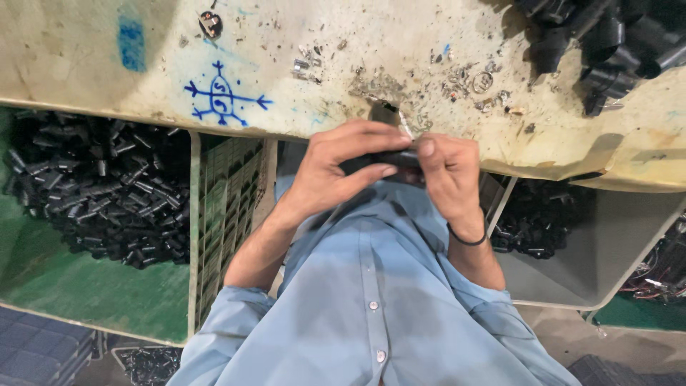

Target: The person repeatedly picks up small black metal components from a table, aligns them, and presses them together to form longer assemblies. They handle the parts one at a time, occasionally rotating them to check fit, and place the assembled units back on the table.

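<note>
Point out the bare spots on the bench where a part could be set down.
Bare bench lies left of the blue drawing. The stretch above both hands, left hand and right hand, is littered with metal scraps. The far right corner is crowded with black parts.

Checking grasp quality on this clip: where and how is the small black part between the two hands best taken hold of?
By its two ends, probably. The black part lies crosswise at the workbench edge, so the left hand comes from its left end, fingers over the top, and the right hand pinches the right end with thumb on top. Its middle is mostly hidden, so finer detail cannot be told.
</note>
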`<state>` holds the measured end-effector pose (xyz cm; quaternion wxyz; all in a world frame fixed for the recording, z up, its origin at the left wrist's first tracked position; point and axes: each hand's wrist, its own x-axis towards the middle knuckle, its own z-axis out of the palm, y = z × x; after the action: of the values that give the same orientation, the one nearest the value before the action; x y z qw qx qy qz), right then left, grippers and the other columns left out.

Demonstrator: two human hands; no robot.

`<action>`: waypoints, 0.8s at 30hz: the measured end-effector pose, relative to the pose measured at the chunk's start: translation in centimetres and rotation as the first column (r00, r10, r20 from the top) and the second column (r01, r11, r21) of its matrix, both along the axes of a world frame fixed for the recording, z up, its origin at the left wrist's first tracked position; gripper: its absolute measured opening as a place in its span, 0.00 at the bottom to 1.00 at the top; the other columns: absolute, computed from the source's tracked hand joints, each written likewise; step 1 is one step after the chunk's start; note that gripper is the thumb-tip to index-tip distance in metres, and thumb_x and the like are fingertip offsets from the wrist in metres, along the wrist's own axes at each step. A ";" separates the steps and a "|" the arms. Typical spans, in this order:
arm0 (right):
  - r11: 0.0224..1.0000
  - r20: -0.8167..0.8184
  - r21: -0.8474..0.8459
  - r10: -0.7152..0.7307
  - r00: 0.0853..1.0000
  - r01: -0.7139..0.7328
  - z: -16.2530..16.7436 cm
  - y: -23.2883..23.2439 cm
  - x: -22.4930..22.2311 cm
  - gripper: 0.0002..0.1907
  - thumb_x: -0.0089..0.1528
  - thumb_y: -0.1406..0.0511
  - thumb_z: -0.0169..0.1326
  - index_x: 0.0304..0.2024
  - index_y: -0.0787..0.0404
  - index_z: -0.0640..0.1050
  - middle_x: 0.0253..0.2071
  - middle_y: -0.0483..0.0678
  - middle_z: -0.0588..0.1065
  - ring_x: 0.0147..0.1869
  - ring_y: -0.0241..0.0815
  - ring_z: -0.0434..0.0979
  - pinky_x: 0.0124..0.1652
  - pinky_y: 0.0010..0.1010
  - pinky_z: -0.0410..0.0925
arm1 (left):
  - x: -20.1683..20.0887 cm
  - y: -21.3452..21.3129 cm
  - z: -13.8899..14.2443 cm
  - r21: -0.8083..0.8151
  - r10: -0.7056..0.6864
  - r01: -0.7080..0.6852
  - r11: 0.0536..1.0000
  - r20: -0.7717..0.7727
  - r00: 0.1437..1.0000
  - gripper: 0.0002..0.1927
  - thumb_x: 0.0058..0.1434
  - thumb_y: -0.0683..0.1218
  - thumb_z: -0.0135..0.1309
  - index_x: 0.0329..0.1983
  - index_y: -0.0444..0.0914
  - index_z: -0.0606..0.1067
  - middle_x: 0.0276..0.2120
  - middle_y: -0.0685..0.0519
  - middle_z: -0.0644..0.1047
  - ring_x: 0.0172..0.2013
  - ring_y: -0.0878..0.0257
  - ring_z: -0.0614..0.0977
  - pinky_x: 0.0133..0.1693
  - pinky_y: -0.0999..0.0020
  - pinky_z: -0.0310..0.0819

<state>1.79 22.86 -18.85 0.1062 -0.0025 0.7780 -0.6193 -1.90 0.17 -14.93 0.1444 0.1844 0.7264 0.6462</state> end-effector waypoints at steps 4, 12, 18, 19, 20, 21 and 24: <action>0.997 -0.092 -0.058 -0.046 0.995 0.041 1.4 0.9 -0.4 0.19 0.75 0.56 0.51 0.43 0.68 0.79 0.37 0.46 0.77 0.38 0.31 0.78 0.38 0.24 0.70 | 1.8 -4.3 2.1 -0.233 0.163 -0.161 0.959 -0.010 0.987 0.19 0.59 0.39 0.66 0.54 0.39 0.81 0.51 0.49 0.82 0.52 0.58 0.85 0.54 0.67 0.79; 0.805 -0.479 0.392 -0.235 0.846 0.445 3.2 6.3 -5.8 0.06 0.74 0.68 0.61 0.52 0.63 0.80 0.50 0.50 0.74 0.45 0.40 0.78 0.37 0.29 0.70 | 6.8 -16.6 5.8 -0.890 0.206 -0.417 -0.186 -0.451 0.869 0.28 0.62 0.53 0.63 0.62 0.35 0.76 0.57 0.38 0.76 0.58 0.42 0.72 0.53 0.43 0.67; 0.587 -0.538 0.729 0.172 0.825 0.352 2.9 5.7 -9.3 0.22 0.68 0.72 0.62 0.65 0.59 0.77 0.63 0.51 0.69 0.65 0.50 0.69 0.61 0.42 0.70 | 2.3 -12.2 3.4 -0.731 0.145 -0.588 0.346 -0.577 0.804 0.21 0.79 0.51 0.57 0.68 0.38 0.71 0.66 0.45 0.72 0.66 0.50 0.72 0.66 0.52 0.68; 0.594 -0.508 0.740 0.186 0.841 0.316 2.8 5.5 -10.0 0.22 0.69 0.71 0.64 0.65 0.58 0.77 0.61 0.54 0.69 0.63 0.54 0.68 0.59 0.46 0.69 | 0.9 -10.5 2.7 -0.709 0.127 -0.563 0.425 -0.569 0.813 0.20 0.78 0.50 0.59 0.67 0.39 0.73 0.66 0.45 0.73 0.66 0.50 0.73 0.65 0.54 0.69; 0.595 -0.558 0.724 0.206 0.804 0.350 2.6 5.3 -10.9 0.22 0.67 0.70 0.64 0.63 0.60 0.76 0.60 0.55 0.69 0.63 0.56 0.68 0.59 0.47 0.69 | -0.7 -8.7 2.0 -0.701 0.096 -0.526 0.482 -0.555 0.826 0.18 0.76 0.49 0.61 0.65 0.40 0.74 0.66 0.45 0.73 0.65 0.48 0.73 0.63 0.56 0.70; 0.597 -0.604 0.706 0.227 0.764 0.381 2.3 5.0 -11.7 0.22 0.66 0.70 0.65 0.61 0.63 0.74 0.59 0.56 0.68 0.63 0.57 0.68 0.58 0.48 0.69 | -2.5 -7.0 1.5 -0.644 0.054 -0.520 0.561 -0.599 0.799 0.19 0.72 0.45 0.61 0.64 0.40 0.74 0.63 0.46 0.73 0.63 0.50 0.74 0.63 0.56 0.71; 0.579 -0.649 0.688 0.221 0.728 0.437 1.6 4.1 -13.0 0.22 0.66 0.65 0.70 0.56 0.63 0.74 0.52 0.57 0.70 0.58 0.59 0.70 0.50 0.49 0.68 | -8.1 -2.1 -0.2 -0.475 0.023 -0.471 0.744 -0.685 0.728 0.17 0.64 0.39 0.60 0.57 0.38 0.76 0.51 0.47 0.77 0.51 0.46 0.77 0.50 0.51 0.72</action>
<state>-11.25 26.94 -17.22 -0.2360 -0.1264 0.9508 -0.1555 -10.01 -1.90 -15.11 -0.1529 0.2297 0.9192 0.2809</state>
